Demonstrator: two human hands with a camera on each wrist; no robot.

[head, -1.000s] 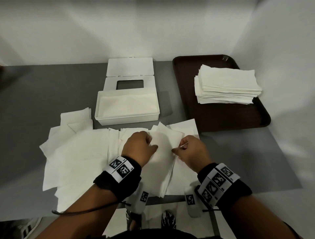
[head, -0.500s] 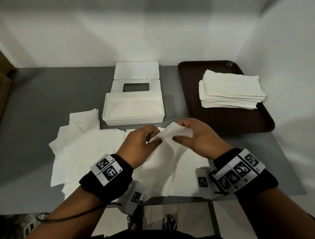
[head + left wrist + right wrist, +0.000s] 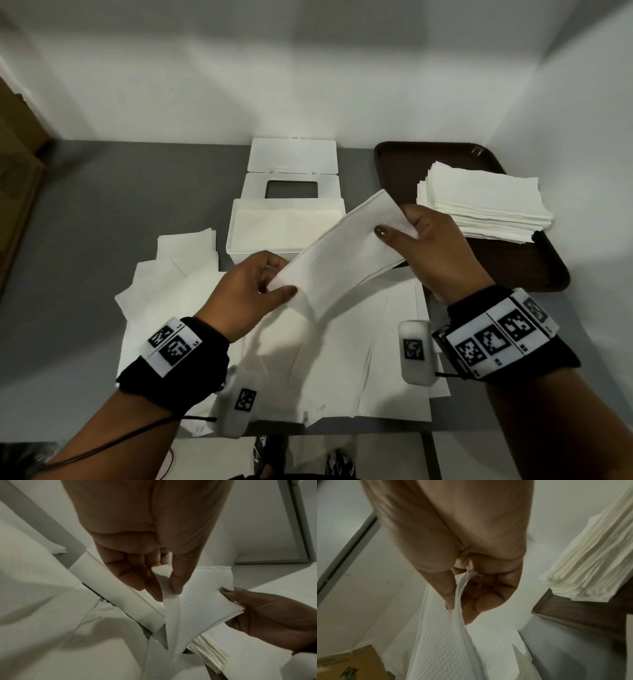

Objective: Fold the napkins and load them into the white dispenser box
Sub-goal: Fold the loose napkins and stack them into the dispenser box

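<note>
A folded white napkin hangs in the air between both hands, slanting up to the right in front of the dispenser box. My left hand pinches its lower left end between thumb and fingers. My right hand pinches its upper right end. The white dispenser box stands open behind the napkin, lid flipped back, with napkins lying inside.
Several unfolded napkins spread over the grey table at the near edge, with a small pile left of the box. A dark brown tray at the right carries a tall napkin stack.
Both hands have lifted the folded napkin off the spread sheets and carried it up and away toward the box; the right hand rose farther to the right.
</note>
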